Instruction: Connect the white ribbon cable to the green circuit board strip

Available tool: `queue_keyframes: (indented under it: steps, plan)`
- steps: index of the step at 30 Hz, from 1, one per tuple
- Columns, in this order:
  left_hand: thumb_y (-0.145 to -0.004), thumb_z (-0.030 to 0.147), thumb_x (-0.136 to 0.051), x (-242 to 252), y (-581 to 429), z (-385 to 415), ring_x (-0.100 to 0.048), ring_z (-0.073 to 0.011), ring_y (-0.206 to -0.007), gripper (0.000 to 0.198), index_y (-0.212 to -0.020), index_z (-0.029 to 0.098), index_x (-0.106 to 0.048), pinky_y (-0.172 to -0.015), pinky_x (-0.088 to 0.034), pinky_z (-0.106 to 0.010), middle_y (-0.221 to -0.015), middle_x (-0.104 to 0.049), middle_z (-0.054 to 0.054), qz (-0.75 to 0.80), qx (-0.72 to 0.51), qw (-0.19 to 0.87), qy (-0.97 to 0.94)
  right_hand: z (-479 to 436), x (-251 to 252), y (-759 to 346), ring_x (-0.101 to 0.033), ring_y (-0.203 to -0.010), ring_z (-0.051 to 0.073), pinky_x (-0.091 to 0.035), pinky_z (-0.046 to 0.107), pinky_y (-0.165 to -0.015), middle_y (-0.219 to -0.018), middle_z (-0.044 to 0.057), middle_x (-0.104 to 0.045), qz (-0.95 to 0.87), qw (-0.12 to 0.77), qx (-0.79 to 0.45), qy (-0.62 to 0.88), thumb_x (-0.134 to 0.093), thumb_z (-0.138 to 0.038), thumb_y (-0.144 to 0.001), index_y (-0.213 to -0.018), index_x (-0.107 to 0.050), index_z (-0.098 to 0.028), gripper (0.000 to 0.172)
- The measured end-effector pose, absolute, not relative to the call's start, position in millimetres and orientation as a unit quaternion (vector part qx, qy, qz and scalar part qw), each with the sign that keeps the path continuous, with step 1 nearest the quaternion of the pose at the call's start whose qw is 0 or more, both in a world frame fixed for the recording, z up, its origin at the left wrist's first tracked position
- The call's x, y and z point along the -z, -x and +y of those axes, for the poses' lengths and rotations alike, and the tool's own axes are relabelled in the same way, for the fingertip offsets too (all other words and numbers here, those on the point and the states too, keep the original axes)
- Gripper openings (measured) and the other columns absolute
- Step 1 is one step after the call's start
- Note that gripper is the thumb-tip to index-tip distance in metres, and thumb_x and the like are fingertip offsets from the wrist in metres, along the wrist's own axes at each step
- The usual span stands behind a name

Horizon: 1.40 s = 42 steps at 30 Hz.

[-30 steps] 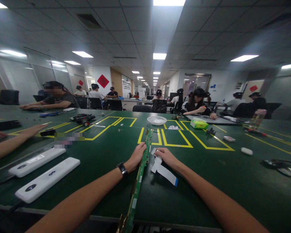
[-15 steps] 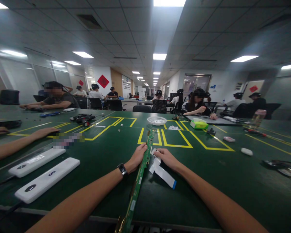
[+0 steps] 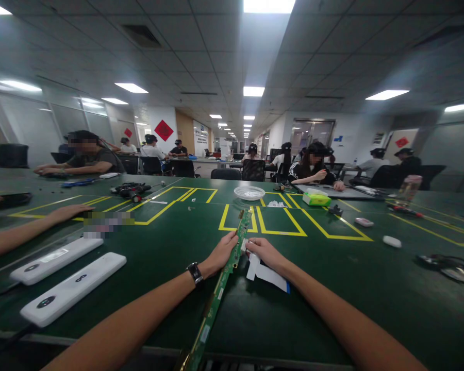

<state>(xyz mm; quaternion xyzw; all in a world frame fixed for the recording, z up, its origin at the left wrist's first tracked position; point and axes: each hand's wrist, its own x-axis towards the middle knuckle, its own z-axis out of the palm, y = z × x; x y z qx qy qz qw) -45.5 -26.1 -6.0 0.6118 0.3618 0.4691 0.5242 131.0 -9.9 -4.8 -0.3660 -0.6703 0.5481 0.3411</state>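
Observation:
A long, narrow green circuit board (image 3: 216,299) slants away from the table's near edge. My left hand (image 3: 221,253), below a dark wristwatch (image 3: 195,273), is closed around the board's upper part from the left side. On the other side, my right hand (image 3: 266,251) pinches a white ribbon cable (image 3: 270,278) by its end, close against the board's right edge. The cable's free part bends down to the right and ends in a blue tip. Whether the pinched end sits in a connector cannot be made out, since fingers cover it.
Two white power strips (image 3: 75,288) lie at left, near another person's arm (image 3: 46,222). Beyond the board stands a white plastic basket (image 3: 249,192). A green-yellow pack (image 3: 316,199) and a white oval object (image 3: 392,241) are to the right on the green table (image 3: 325,288).
The ribbon cable's free end has swung slightly right and up, partly under my right hand. The board's top end has shifted a little right with my left hand.

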Motion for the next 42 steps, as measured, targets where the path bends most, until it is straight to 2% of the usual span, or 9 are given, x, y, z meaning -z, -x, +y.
queue_keyframes:
  steps: [7,14,18,20,23,27,32,37,42]
  plan:
    - [-0.086,0.056,-0.048,3,42,-40,-0.05,-0.0082,-0.048,0.047,-0.11,0.016,-0.052,-0.045,-0.039,-0.017,-0.065,-0.057,0.002,0.377,-0.427,0.534,-0.624,-11,1,-137,-0.04,-0.048,0.008,-0.028,0.022,-0.048,-0.057,-0.004,-0.05,-0.7,0.313,-0.539,0.349,-0.061,-0.056,-0.075,-0.068,-0.053,-0.017,0.041]
    - [-0.084,0.056,-0.052,-4,43,-37,-0.056,-0.0116,-0.059,0.05,-0.114,0.016,-0.054,-0.054,-0.044,-0.021,-0.072,-0.062,0.0,0.364,-0.406,0.563,-0.621,-10,-2,-143,-0.043,-0.055,0.009,-0.033,0.021,-0.053,-0.064,-0.002,-0.055,-0.749,0.301,-0.483,0.339,-0.053,-0.057,-0.081,-0.074,-0.06,-0.014,0.044]
    - [-0.087,0.051,-0.049,-4,49,-25,-0.061,-0.0192,-0.091,0.051,-0.123,0.016,-0.054,-0.081,-0.046,-0.029,-0.097,-0.066,-0.007,0.396,-0.436,0.463,-0.662,-3,-7,-156,-0.047,-0.059,0.011,-0.033,0.022,-0.057,-0.064,-0.001,-0.056,-0.784,0.31,-0.313,0.437,-0.047,-0.047,-0.087,-0.071,-0.061,-0.015,0.039]
    - [-0.086,0.048,-0.051,-2,53,-19,-0.059,-0.0206,-0.098,0.051,-0.127,0.016,-0.052,-0.091,-0.042,-0.033,-0.105,-0.064,-0.008,0.427,-0.448,0.386,-0.684,2,-9,-169,-0.051,-0.066,0.014,-0.035,0.023,-0.062,-0.068,0.002,-0.06,-0.78,0.3,-0.196,0.514,-0.045,-0.044,-0.089,-0.071,-0.063,-0.016,0.039]
    - [-0.086,0.044,-0.051,-1,57,-15,-0.057,-0.0219,-0.101,0.044,-0.119,0.016,-0.057,-0.094,-0.039,-0.035,-0.106,-0.064,-0.008,0.44,-0.444,0.312,-0.715,9,-9,-193,-0.056,-0.085,0.021,-0.037,0.029,-0.074,-0.086,0.011,-0.066,-0.742,0.229,-0.055,0.628,-0.042,-0.043,-0.092,-0.08,-0.067,-0.014,0.04]
    - [-0.087,0.04,-0.049,-5,56,-22,-0.057,-0.0229,-0.1,0.032,-0.103,0.018,-0.066,-0.09,-0.042,-0.034,-0.105,-0.065,-0.008,0.416,-0.43,0.274,-0.753,17,-5,-214,-0.05,-0.107,0.03,-0.037,0.037,-0.085,-0.114,0.019,-0.059,-0.697,0.162,0.043,0.697,-0.043,-0.043,-0.091,-0.103,-0.065,-0.012,0.04]
    - [-0.09,0.037,-0.046,-25,49,-43,-0.059,-0.0198,-0.082,0.028,-0.091,0.018,-0.067,-0.075,-0.044,-0.028,-0.087,-0.066,-0.006,0.386,-0.419,0.23,-0.789,19,1,-214,-0.045,-0.111,0.031,-0.036,0.042,-0.089,-0.12,0.017,-0.054,-0.708,0.131,0.042,0.692,-0.043,-0.038,-0.089,-0.11,-0.062,-0.014,0.037]
    - [-0.092,0.028,-0.044,-68,43,-76,-0.058,-0.0165,-0.075,0.02,-0.096,0.019,-0.062,-0.072,-0.044,-0.029,-0.079,-0.062,-0.004,0.299,-0.506,0.17,-0.791,18,2,-212,-0.043,-0.113,0.032,-0.034,0.044,-0.09,-0.122,0.018,-0.053,-0.714,0.136,0.035,0.686,-0.041,-0.036,-0.089,-0.113,-0.06,-0.014,0.038]
    - [-0.09,0.025,-0.051,-96,53,-127,-0.058,-0.0186,-0.071,0.019,-0.106,0.027,-0.061,-0.069,-0.049,-0.036,-0.074,-0.063,-0.003,0.097,-0.582,0.092,-0.802,19,2,-215,-0.044,-0.113,0.031,-0.035,0.043,-0.09,-0.121,0.016,-0.053,-0.714,0.143,0.03,0.685,-0.043,-0.037,-0.089,-0.112,-0.061,-0.015,0.037]
